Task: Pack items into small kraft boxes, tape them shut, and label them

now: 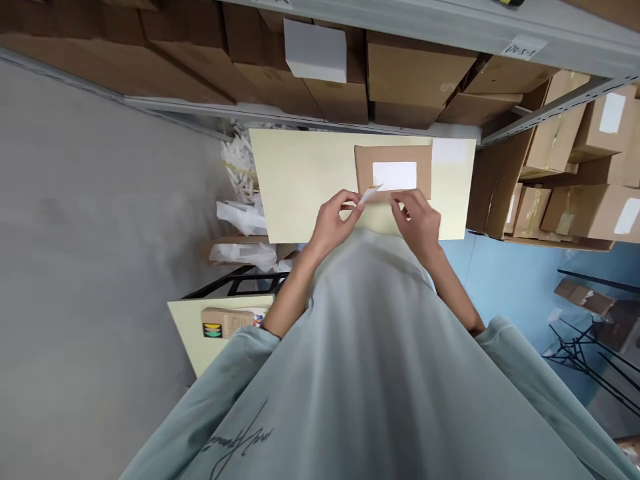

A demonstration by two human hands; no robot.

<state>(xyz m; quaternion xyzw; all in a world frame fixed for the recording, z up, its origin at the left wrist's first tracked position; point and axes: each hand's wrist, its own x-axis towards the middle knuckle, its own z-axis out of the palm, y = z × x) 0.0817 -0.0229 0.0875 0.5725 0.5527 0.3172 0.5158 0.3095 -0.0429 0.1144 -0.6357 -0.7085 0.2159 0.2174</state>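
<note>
From where I stand: table (305,187) evenly bright to its corners, shadows soft; label (395,175) washed white. Boxes (190,67) beyond far left corner dim. Shelf beam (400,28) stretched, distorted.

It looks like a stockroom's packing corner, with cardboard boxes (420,75) lining a code-labelled metal rack (425,25), smaller cartons (533,210) inside a big box (494,183), and a labelled parcel (394,173) on the table (305,187).

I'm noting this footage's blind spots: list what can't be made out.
All in the head view:
White label on the brown box: any print too small to read.
White slip: partly hidden by the left hand.
Right hand: too small to tell whether it pinches anything.
Patterned item: partly hidden by the left forearm.
Yellow-and-black object: cut off by the top edge.
</note>
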